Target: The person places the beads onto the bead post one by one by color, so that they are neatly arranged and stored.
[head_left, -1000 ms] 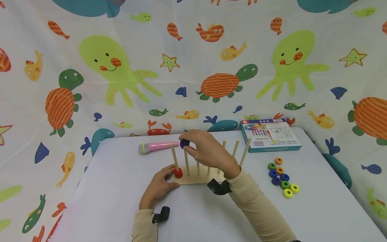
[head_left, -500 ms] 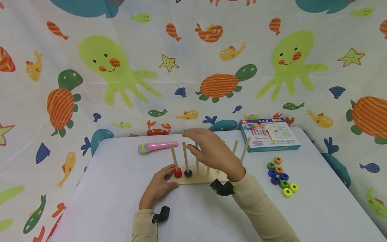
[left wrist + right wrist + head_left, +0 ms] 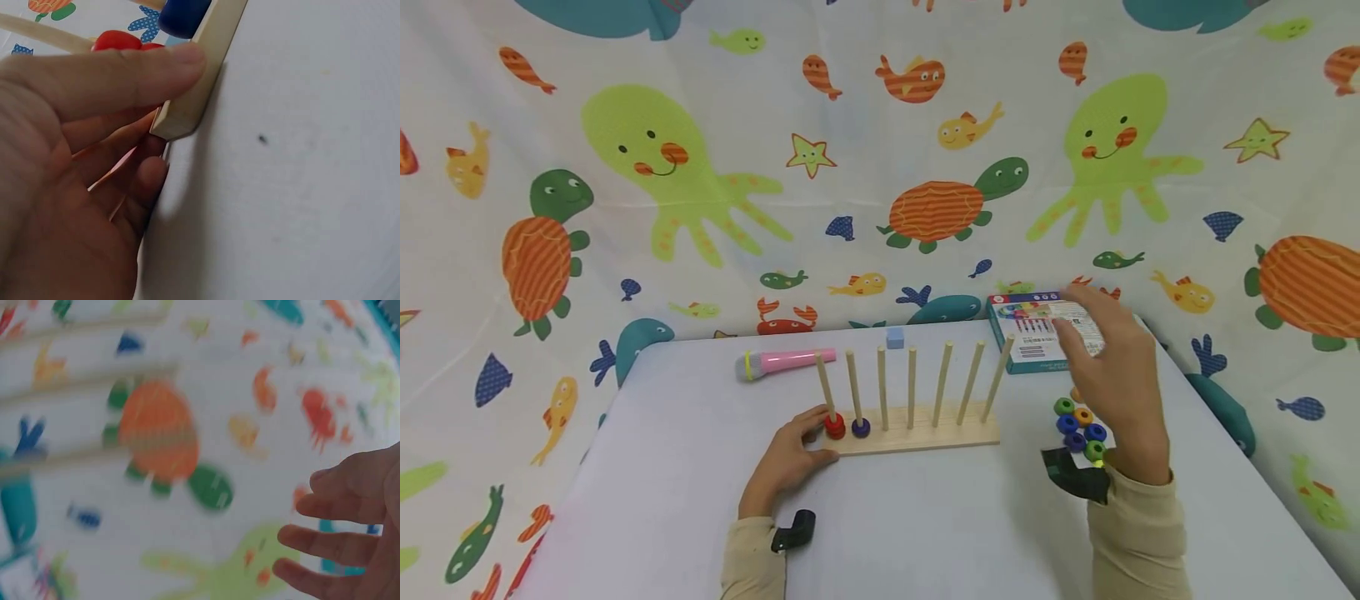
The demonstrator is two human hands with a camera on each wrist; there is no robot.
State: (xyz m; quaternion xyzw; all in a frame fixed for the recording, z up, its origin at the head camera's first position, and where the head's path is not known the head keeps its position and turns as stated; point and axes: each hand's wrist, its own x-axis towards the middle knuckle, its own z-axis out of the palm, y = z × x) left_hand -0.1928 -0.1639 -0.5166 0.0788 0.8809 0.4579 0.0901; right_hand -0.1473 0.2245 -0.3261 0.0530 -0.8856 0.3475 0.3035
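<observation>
At left end of peg board [image 3: 925, 439], left hand [image 3: 790, 458] pinches edge, likely bracing it. On two leftmost pegs [image 3: 853, 379]: red rings [image 3: 835, 427], dark blue ring [image 3: 861, 429], presumably threaded against rolling. Right of peg board: right hand [image 3: 1116, 375] near loose rings [image 3: 1067, 424], fingers parted, nothing held.

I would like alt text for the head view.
A person's left-hand grip holds a wooden pegboard bearing red rings and a dark blue ring; the empty right-hand grip is raised near loose coloured rings.
</observation>
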